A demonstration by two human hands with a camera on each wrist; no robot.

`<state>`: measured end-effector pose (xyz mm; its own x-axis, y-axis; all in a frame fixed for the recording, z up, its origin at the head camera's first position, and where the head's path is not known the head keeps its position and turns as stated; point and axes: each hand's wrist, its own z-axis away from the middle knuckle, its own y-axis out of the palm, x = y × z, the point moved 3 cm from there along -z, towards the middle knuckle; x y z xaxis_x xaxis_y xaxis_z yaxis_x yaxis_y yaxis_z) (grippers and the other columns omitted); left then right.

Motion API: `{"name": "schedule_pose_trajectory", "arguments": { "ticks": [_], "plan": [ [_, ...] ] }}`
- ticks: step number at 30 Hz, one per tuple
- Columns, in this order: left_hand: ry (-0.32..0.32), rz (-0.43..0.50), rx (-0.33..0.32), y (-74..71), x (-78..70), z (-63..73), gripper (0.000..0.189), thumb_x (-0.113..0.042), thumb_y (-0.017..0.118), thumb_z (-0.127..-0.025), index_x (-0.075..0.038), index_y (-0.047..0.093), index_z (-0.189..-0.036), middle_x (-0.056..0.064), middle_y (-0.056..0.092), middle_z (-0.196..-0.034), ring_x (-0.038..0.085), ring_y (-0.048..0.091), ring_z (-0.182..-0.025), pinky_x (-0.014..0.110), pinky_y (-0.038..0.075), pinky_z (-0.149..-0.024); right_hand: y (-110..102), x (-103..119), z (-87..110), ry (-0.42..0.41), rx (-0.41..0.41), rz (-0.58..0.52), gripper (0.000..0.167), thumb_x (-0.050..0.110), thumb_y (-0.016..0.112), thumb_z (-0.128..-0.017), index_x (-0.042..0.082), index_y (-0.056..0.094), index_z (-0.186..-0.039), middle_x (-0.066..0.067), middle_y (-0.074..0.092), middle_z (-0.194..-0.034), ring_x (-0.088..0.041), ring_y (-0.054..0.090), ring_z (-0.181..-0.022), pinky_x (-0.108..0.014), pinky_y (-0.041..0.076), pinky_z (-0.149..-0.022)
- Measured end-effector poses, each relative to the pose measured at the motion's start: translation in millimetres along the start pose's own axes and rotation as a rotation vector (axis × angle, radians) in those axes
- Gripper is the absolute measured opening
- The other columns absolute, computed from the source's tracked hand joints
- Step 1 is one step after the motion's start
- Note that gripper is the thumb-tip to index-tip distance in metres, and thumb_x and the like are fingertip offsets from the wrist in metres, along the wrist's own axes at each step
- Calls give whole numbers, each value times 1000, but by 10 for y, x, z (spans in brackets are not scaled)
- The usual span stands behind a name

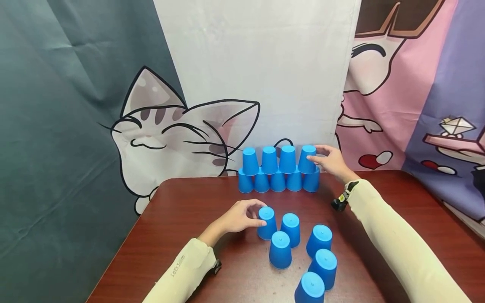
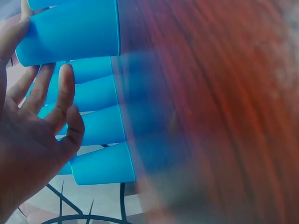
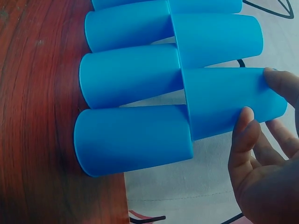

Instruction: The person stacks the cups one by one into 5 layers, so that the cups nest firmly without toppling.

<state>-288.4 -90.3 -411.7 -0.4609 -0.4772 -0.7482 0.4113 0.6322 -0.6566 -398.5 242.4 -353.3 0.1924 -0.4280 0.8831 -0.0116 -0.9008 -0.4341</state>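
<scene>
Blue plastic cups stand upside down in a two-row wall at the back of the table. My right hand pinches the right-end cup of the upper row, thumb and fingers around its narrow end. That cup rests across the row below, over the end cup. Nearer and to the left, my left hand holds a single upside-down cup standing on the table, thumb at its front and fingers behind. In the left wrist view this cup shows large, with the wall's cups beyond it.
Close to the held cup stand two more cups, one behind and one in front. Three others form a line at the front right, with a middle cup. The brown table ends at a cartoon-printed cloth.
</scene>
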Motion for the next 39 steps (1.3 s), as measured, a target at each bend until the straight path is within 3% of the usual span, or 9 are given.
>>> {"name": "schedule_pose_trajectory", "arguments": {
  "ticks": [6,14,20,24,28,33,39],
  "plan": [
    [-2,-9,3,4,0,2,47,-34,76,-88,-19,61,-129,-6,66,-101,13,61,-84,30,55,-69,3,-5,12,-12,1,-8,70,38,69,-93,3,42,-147,-26,45,-146,-45,61,-114,-51,55,-85],
    [2,-7,5,29,8,-5,47,-34,76,-88,-20,61,-130,-7,66,-102,14,62,-84,30,55,-69,-51,-107,123,-29,-22,-11,67,33,70,-93,3,42,-147,-23,50,-143,-43,63,-110,-27,56,-68],
    [-7,-14,12,32,5,7,48,-36,76,-88,-21,60,-130,-6,66,-103,13,62,-84,30,55,-69,-90,-136,302,-44,-26,5,63,29,68,-95,-1,43,-145,-26,50,-142,-41,62,-108,-28,54,-64],
    [-17,-13,4,13,17,14,48,-36,76,-87,-21,60,-130,-8,66,-108,13,62,-85,29,55,-70,-92,-139,398,-56,-41,13,62,33,68,-95,1,46,-143,-24,52,-140,-27,58,-106,-29,55,-65],
    [-22,-8,0,6,19,20,47,-36,76,-87,-22,61,-129,-8,65,-109,13,62,-85,30,55,-70,-63,-165,480,-70,-29,5,60,32,69,-94,3,48,-142,-24,54,-139,-21,59,-100,-35,57,-66],
    [-18,-3,6,14,7,31,47,-36,76,-88,-21,60,-130,-8,65,-111,14,62,-86,31,56,-71,-16,-189,595,-82,4,9,57,30,69,-94,3,50,-141,-24,56,-137,-21,60,-101,-39,58,-66],
    [-24,-7,-4,19,-9,26,48,-35,76,-87,-20,60,-130,-7,65,-112,14,62,-85,31,56,-71,36,-172,703,-110,33,10,57,29,69,-94,1,50,-140,-24,57,-135,-33,60,-104,-40,57,-64]
  ]
}}
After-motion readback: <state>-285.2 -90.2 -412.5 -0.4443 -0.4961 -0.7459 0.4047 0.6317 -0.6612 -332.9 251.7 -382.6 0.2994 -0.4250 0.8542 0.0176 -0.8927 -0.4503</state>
